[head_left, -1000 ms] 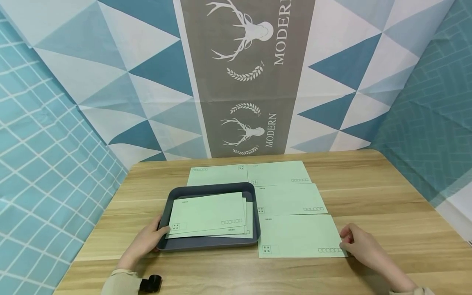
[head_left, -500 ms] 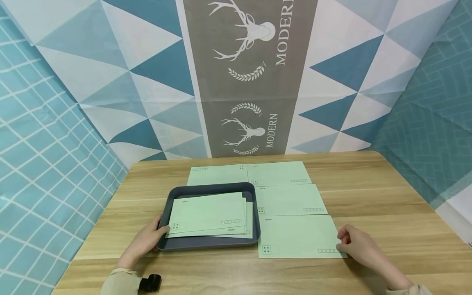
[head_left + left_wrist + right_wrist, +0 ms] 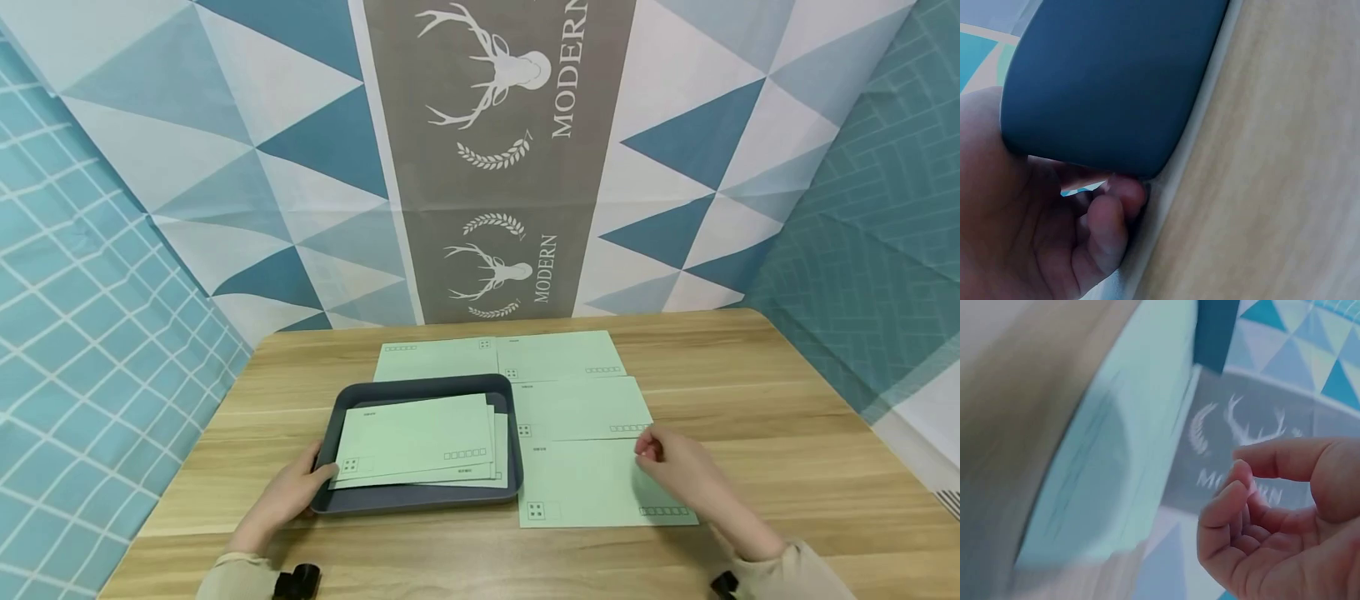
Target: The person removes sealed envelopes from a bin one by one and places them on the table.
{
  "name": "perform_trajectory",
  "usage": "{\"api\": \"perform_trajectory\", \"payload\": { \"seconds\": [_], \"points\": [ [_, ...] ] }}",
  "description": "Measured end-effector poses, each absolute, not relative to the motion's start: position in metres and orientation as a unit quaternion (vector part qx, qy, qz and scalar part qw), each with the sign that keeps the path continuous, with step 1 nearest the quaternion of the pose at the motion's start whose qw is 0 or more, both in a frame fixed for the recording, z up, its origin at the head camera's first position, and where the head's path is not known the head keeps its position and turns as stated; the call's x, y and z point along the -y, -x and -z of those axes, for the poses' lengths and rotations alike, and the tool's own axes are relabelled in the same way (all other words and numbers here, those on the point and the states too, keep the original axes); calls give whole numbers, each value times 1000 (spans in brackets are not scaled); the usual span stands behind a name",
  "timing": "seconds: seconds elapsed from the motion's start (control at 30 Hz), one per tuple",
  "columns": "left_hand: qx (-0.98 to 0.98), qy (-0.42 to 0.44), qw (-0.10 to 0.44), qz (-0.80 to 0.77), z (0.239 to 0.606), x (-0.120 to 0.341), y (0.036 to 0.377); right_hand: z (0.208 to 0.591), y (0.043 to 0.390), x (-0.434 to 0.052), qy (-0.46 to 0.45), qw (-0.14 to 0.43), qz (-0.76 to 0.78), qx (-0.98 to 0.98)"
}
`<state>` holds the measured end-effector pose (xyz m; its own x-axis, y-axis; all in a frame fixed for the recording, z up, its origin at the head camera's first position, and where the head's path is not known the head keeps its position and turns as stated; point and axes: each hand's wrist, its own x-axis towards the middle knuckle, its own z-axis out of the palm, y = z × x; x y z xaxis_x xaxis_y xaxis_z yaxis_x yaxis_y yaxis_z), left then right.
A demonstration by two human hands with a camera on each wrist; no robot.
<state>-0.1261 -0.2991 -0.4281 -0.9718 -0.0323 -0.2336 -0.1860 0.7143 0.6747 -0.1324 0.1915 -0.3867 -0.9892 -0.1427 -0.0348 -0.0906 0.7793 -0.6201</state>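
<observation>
My left hand (image 3: 288,492) grips the dark grey tray (image 3: 408,504) at its left edge, thumb over the rim and fingers curled low against the outer wall, as the left wrist view shows. Several pale green envelopes (image 3: 416,437) lie loosely stacked inside the tray. To its right, a pale green envelope (image 3: 585,483) lies flat at the front of a column of them. Over that envelope's right part hovers my right hand (image 3: 686,475), its fingers loosely curled. In the right wrist view nothing is between the thumb and fingers, and the envelope (image 3: 1116,469) is apart from them.
Behind the front envelope lie another envelope (image 3: 581,408) and a farther one (image 3: 558,357). A back-left envelope (image 3: 435,358) is partly hidden behind the tray. The wooden table (image 3: 757,400) meets a patterned backdrop (image 3: 495,183) along its far edge.
My right hand has left the front envelope's right edge and moved left and slightly up, over the envelope. The left hand keeps its grip on the tray.
</observation>
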Motion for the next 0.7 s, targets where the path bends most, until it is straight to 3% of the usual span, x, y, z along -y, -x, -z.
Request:
{"api": "perform_trajectory", "payload": {
  "seconds": [0.4,0.7],
  "points": [
    [-919,61,102,-376,426,299,125,376,148,-103,124,42,420,-898],
    [-920,60,105,-373,428,298,125,380,157,-66,156,57,426,-889]
  ]
}}
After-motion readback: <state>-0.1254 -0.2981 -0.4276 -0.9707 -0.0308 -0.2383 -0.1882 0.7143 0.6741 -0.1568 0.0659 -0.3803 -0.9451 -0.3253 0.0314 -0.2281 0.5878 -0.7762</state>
